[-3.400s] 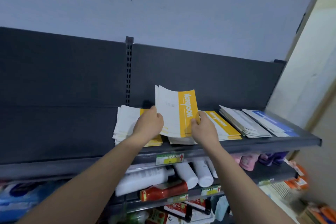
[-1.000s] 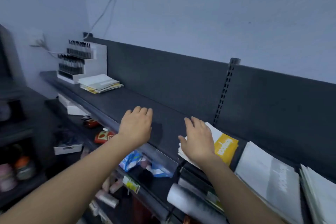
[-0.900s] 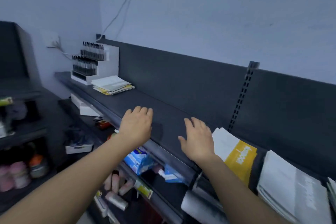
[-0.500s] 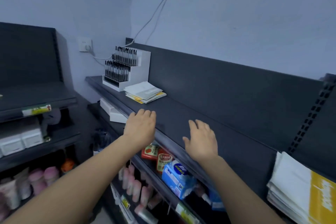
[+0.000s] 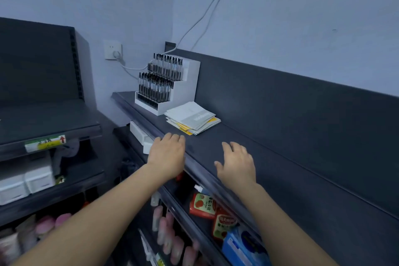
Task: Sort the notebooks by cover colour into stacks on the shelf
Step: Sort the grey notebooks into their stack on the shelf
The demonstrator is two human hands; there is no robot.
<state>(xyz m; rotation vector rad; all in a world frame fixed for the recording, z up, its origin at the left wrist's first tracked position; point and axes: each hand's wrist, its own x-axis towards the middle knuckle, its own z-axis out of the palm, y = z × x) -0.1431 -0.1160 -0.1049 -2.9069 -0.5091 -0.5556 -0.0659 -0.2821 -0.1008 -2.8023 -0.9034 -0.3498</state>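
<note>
While both forearms reach in from the bottom edge, we note the left hand (image 5: 167, 153) at the centre of the frame, palm down, fingers straight and close together, grasping nothing. It lies over the front lip of the dark top shelf (image 5: 287, 181); we cannot tell whether it touches the lip. The right hand (image 5: 236, 162) is just right of centre, also palm down, fingers loosely spread and empty, over the shelf surface near its front edge. Contact with the surface cannot be confirmed.

We log the stack of notebooks (image 5: 193, 117) above centre, flat on the shelf, beyond the left hand's fingertips and apart from both hands. The top cover is white with a grey band. Yellow covers show at the lower left and right edges of the stack, which is slightly fanned. It sits just beside a white stepped pen stand (image 5: 170, 86) at upper centre, filled with upright dark pens.

- Upper left of centre: a wall socket (image 5: 112, 49) with a plug in it; a cable (image 5: 207, 13) runs up the wall towards the top of the frame.
- Lower centre, under the top shelf: red packets (image 5: 203, 205), a blue pack (image 5: 244, 248), pink bottles (image 5: 170, 237), blurred.
- Left side: a second dark shelving unit carrying a price tag (image 5: 45, 142) and white boxes (image 5: 26, 181) below it.
</note>
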